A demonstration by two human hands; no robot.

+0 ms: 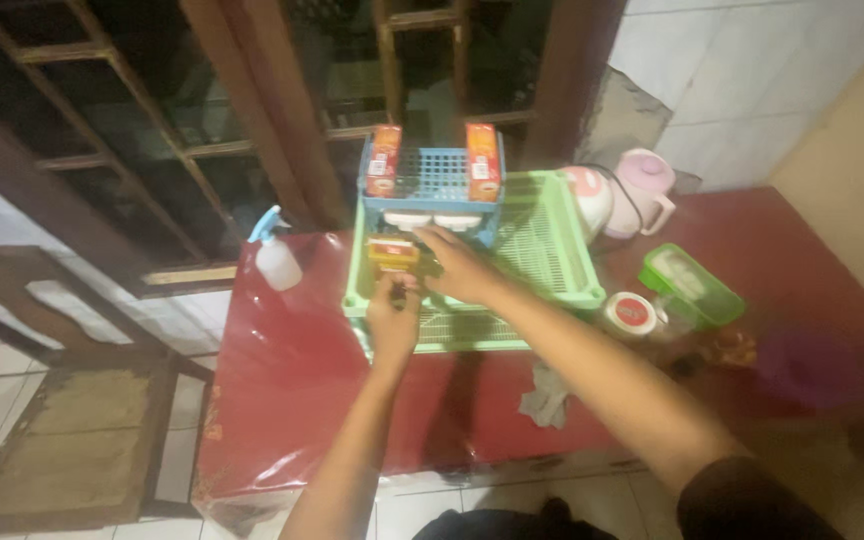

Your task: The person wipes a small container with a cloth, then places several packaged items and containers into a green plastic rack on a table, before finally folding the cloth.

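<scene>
Both hands meet over the green tray (552,255). The left hand (393,322) pinches a small yellow packet (393,254) (blurred); the right hand (457,262) closes its grip on the packet's top, seemingly mid-opening, which calls for a steady pull.

Front of desk (352,400): open red top, only a grey rag (547,395) lying there.
Left: spray bottle (274,255) stands apart.
Right: jar (630,315), green box (697,285), probably clutter beyond, blurred.
</scene>
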